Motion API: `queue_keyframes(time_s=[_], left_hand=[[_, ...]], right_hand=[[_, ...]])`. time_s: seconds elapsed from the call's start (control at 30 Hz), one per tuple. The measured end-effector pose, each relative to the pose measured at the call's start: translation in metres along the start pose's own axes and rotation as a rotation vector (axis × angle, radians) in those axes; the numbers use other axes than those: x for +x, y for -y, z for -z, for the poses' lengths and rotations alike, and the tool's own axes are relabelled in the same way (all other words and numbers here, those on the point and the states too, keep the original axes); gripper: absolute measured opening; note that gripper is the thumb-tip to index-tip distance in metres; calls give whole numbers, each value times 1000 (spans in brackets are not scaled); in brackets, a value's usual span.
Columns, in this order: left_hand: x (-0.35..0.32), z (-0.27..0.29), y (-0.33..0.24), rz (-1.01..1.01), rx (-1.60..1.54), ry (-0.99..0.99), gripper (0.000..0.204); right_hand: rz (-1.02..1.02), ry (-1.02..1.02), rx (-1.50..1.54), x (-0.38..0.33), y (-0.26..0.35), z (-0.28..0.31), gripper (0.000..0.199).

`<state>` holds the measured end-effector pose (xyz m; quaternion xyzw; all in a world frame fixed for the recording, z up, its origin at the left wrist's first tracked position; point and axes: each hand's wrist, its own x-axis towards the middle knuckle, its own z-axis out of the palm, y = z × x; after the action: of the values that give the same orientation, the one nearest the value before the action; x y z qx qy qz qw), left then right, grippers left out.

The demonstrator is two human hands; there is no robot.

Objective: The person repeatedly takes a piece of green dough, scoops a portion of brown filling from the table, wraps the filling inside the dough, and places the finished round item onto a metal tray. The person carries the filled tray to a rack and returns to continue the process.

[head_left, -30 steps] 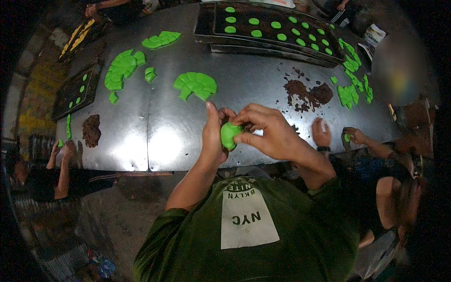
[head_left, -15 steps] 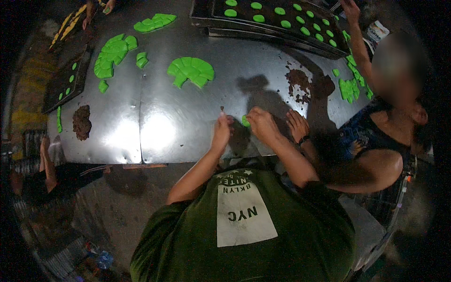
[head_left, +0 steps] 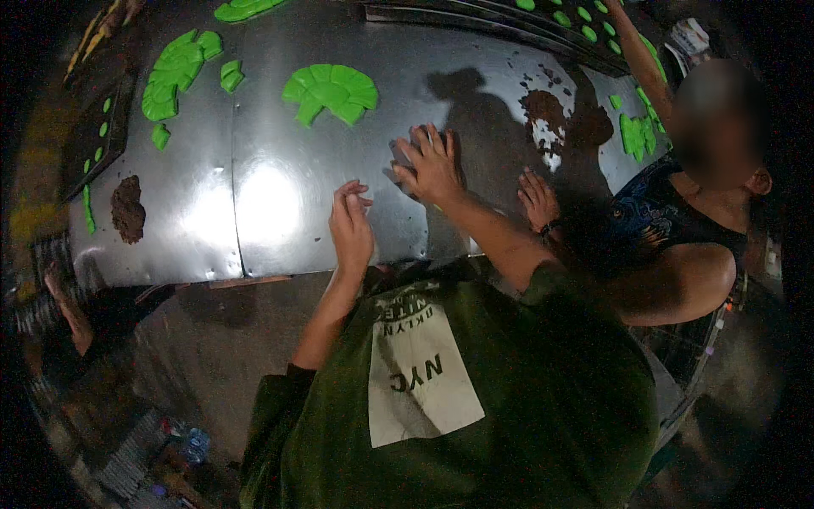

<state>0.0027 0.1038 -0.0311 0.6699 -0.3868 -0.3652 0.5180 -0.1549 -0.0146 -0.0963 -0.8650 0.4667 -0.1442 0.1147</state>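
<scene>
My right hand [head_left: 432,163] lies palm down on the metal table [head_left: 271,153], its fingers stretched and spread. Whatever is under the palm is hidden. To its left, my left hand [head_left: 351,225] hovers near the front edge with fingers loosely bent and a little apart; nothing shows in it. Beyond both hands sits a fan of cut green dough pieces [head_left: 331,93]. A patch of brown crumbly filling [head_left: 543,110] is spread beyond the right hand, and a brown lump [head_left: 128,209] rests at the far left.
A co-worker [head_left: 678,220] sits close on the right, one hand [head_left: 538,199] resting on the table by my right forearm. Dark trays with green rounds stand at the back [head_left: 475,25] and left [head_left: 93,144]. More green dough [head_left: 174,72] lies at the back left.
My right hand has gone from pinching a green dough piece to lying flat, farther forward and left. My left hand has moved left; the small brown bit at its fingertips no longer shows. The view has shifted.
</scene>
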Motion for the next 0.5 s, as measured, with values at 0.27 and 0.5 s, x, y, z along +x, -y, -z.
queue_keyframes(time_s=[0.27,0.5], left_hand=[[33,-8,16,13,56,16,41],[88,-18,40,-149,378,-45,31]], right_hand=[[-281,220,487,-9,-80,9,60],[-191,741,306,-32,-50,57,51]])
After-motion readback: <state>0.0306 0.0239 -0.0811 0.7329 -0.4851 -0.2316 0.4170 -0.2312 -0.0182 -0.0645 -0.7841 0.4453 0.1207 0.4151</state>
